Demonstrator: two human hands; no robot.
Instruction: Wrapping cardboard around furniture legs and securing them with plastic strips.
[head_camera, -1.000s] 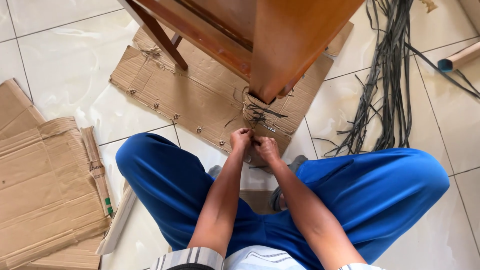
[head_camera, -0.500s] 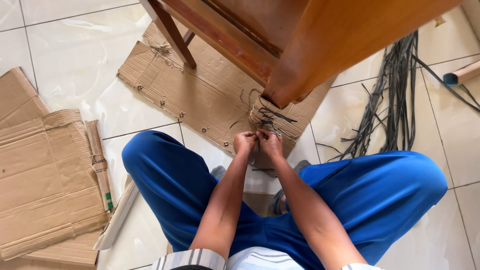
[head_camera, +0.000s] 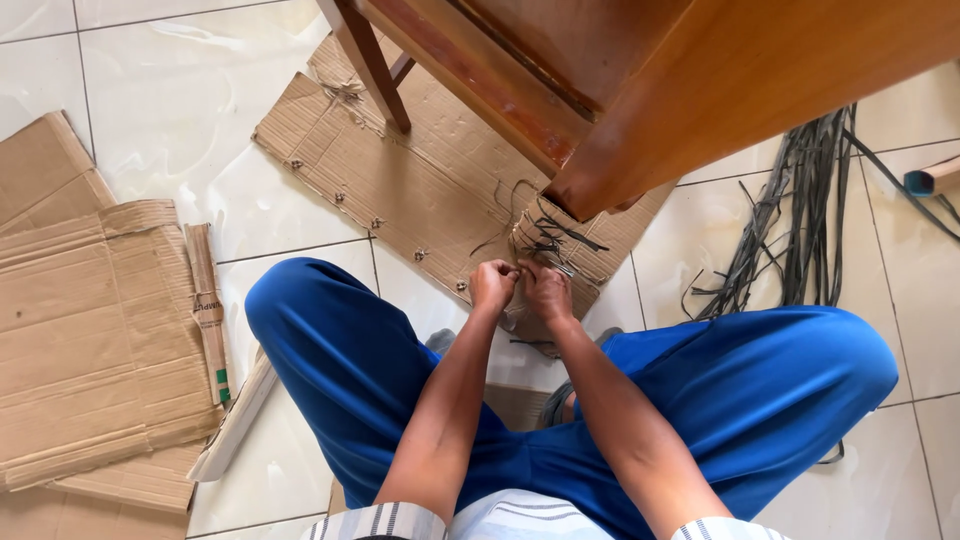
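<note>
Squatting low over the tiled floor (head_camera: 160, 130), the person works both hands at frame centre. Left hand (head_camera: 492, 285) and right hand (head_camera: 546, 292) sit knuckle to knuckle, each clenched on the thin dark strapping (head_camera: 560, 240) that binds a cardboard wrap (head_camera: 548, 250) round the foot of the wooden furniture leg (head_camera: 700, 100). The exact pinch is too small to see.

Judgement on doing it well: keep both grips close to the wrap, pull evenly against one another so the strand does not slip or bite into the corrugated board, and keep the fingers off the cut ends.

Materials:
- Leg: smooth varnished orange-brown wood, squared, filling the upper right of the frame.
- Cardboard sheet (head_camera: 400, 170) under the furniture: flat, corrugated, punched with small ragged holes along its edge.
- More flattened cardboard (head_camera: 90, 320) at the left edge, creased and torn.
- Bundle of loose grey straps (head_camera: 800, 220) on the right, long, flat and springy, fanned across the glossy pale tiles.
- Blue trousers (head_camera: 330, 350), soft cloth, knees wide apart.
</note>
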